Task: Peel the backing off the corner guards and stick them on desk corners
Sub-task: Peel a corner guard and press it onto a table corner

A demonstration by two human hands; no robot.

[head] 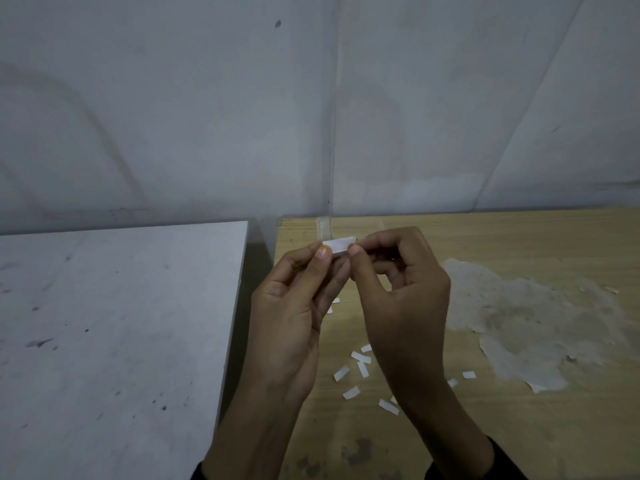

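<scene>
Head view: both hands, left hand (294, 306) and right hand (405, 292), pinch a small white-backed corner guard (338, 244).

We can read no words, numbers, brand marks or signs anywhere. The white strip (338, 244) pinched between the left hand (291, 317) and the right hand (405, 306) shows us a plain face. The paper scraps (362, 368) on the wooden desk (502, 237) look blank too. The grey wall (173, 116) carries only stains.
</scene>
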